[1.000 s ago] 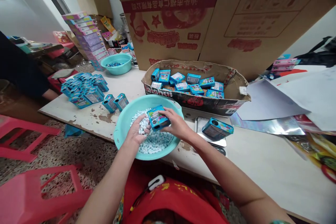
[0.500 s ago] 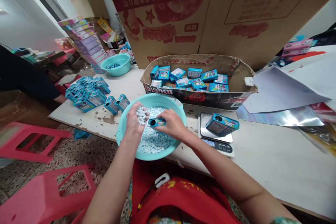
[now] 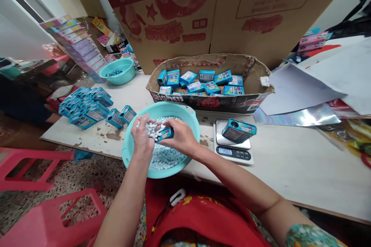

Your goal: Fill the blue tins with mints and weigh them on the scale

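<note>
Cupped over the turquoise basin [image 3: 197, 123], my left hand [image 3: 140, 137] is closed around a heap of small white candies [image 3: 151, 128]. My right hand [image 3: 184, 137] grips a small blue candy box [image 3: 166, 134] between thumb and fingers, tilted with its end against the heap. The box's opening is hidden by the candies and my left fingers. Below both hands, loose pale candies [image 3: 168, 158] cover the basin's bottom. To the right, another blue box [image 3: 239, 130] with a round hole in its top stands on a digital scale [image 3: 245, 155] with a lit display.
A cut-down carton [image 3: 203, 102] with several blue boxes stands behind the basin. More blue boxes [image 3: 87, 110] cluster at left, near a smaller turquoise basin [image 3: 120, 75]. Sheets [image 3: 301, 88] lie at right. Pink stools [image 3: 52, 216] stand lower left; a person's arm shows beyond the table.
The box in my right hand has moved left and tilted, its end now meeting the candies in my left hand. My view has shifted slightly to the right.
</note>
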`<state>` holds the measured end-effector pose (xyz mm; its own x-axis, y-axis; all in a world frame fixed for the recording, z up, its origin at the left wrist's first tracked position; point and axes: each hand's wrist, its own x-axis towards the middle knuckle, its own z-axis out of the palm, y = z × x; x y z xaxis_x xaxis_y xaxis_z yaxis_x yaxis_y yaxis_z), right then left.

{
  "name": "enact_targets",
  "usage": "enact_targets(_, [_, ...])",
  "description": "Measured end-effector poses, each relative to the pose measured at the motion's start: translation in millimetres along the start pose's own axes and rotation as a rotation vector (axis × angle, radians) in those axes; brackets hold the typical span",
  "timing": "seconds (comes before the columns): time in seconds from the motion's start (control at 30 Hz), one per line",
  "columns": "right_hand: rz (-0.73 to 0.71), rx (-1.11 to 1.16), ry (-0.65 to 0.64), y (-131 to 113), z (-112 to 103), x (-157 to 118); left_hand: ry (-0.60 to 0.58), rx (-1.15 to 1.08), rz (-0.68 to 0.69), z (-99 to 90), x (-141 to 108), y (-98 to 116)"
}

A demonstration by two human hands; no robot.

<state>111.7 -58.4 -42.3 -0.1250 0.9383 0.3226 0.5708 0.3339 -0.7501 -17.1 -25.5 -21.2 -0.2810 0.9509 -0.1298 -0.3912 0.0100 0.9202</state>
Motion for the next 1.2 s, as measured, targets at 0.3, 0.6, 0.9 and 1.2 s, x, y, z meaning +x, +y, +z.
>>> enact_targets(0.3, [0.032, 0.039, -0.013, 6, 1, 4, -0.037, 0.023, 0.031, 1.3, -1, 2])
enact_targets(0.6, [0.079, 0.143, -0.017, 10, 1, 3, -0.143, 0.013, 0.073, 4.1, -1, -2])
enact_targets(0.9, [0.075, 0.155, 0.029, 4, -3, 4, -0.158, 0.026, 0.126, 6.9, -10, 3])
enact_targets(1.2, [0.119, 0.153, 0.082, 11, -2, 7, -0.151, 0.104, 0.151, 8.3, -4, 0])
